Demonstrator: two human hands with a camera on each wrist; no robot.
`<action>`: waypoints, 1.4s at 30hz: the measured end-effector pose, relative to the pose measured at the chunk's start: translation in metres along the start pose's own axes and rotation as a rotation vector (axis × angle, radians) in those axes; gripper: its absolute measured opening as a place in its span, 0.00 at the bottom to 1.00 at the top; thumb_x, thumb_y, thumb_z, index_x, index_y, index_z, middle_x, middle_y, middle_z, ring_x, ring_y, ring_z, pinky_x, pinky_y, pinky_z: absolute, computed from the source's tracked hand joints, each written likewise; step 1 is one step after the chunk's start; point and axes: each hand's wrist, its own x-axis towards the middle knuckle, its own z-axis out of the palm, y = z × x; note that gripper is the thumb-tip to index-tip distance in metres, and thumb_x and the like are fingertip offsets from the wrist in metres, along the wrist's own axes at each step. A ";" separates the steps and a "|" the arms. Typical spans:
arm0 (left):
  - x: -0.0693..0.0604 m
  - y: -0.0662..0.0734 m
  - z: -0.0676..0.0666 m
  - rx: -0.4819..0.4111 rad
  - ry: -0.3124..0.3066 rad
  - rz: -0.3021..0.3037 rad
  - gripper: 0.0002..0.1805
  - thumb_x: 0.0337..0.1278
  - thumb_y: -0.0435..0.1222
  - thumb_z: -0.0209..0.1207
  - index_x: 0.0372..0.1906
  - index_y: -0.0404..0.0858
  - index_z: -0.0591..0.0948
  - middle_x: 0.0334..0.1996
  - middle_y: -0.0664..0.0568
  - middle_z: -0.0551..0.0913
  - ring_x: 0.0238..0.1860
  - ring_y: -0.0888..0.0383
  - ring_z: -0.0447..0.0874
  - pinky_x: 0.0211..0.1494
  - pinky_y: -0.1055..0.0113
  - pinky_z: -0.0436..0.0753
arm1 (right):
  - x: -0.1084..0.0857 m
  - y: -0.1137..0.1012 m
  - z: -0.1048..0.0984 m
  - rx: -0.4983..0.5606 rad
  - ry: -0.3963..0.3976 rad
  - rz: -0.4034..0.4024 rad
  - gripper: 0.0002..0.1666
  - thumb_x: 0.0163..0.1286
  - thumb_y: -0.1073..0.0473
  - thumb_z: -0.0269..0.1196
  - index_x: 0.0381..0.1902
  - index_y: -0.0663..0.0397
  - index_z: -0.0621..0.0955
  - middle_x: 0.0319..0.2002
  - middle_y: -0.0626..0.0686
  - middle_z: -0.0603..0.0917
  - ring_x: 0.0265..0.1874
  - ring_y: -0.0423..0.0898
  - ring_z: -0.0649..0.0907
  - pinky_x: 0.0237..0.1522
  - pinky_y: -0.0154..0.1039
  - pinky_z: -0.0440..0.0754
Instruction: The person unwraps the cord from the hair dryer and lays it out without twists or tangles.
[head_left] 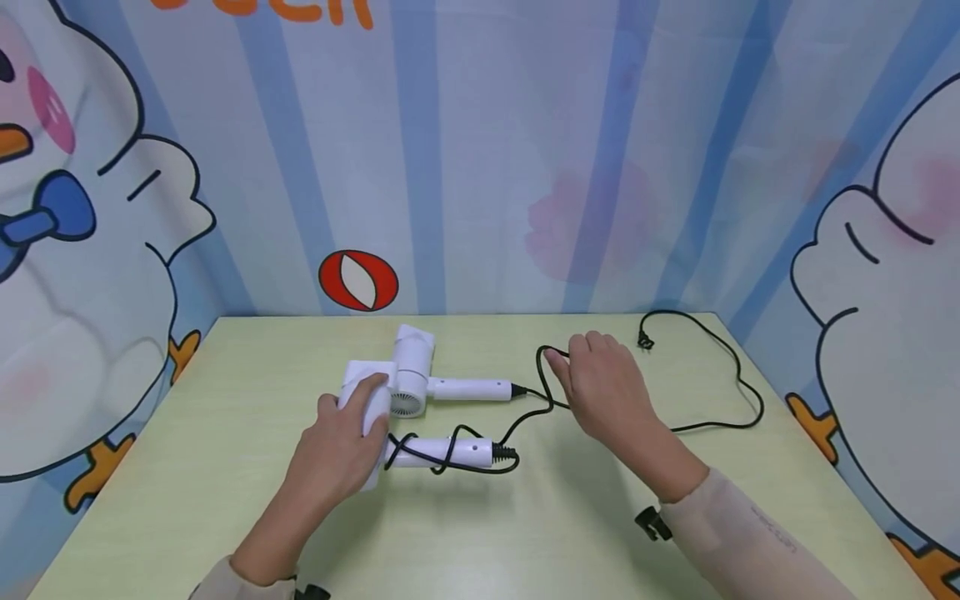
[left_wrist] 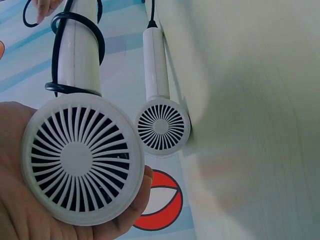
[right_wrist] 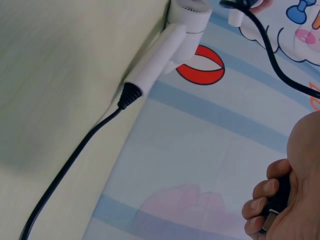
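Observation:
My left hand [head_left: 337, 454] grips a white hair dryer [left_wrist: 76, 156] round its barrel, held above the table. A black cord [head_left: 448, 454] is looped around that dryer's handle and runs up to my right hand [head_left: 607, 387]. In the right wrist view, the right hand's fingers curl round the black plug [right_wrist: 281, 197], with metal prongs showing. A second white hair dryer [head_left: 468, 389] lies on the table just behind the held one, its grille visible in the left wrist view.
The second dryer's black cord [head_left: 738, 367] trails across the pale table [head_left: 247, 400] to the right, ending in a plug [head_left: 645, 340] near the back edge. A striped cartoon curtain [head_left: 480, 167] stands behind and at both sides.

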 end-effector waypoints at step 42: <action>0.011 -0.004 -0.001 0.007 0.022 -0.016 0.32 0.72 0.48 0.49 0.78 0.53 0.60 0.53 0.30 0.67 0.30 0.44 0.76 0.27 0.58 0.75 | -0.023 -0.038 -0.044 0.111 0.129 -0.114 0.35 0.81 0.33 0.32 0.25 0.53 0.63 0.22 0.48 0.59 0.21 0.46 0.58 0.28 0.39 0.57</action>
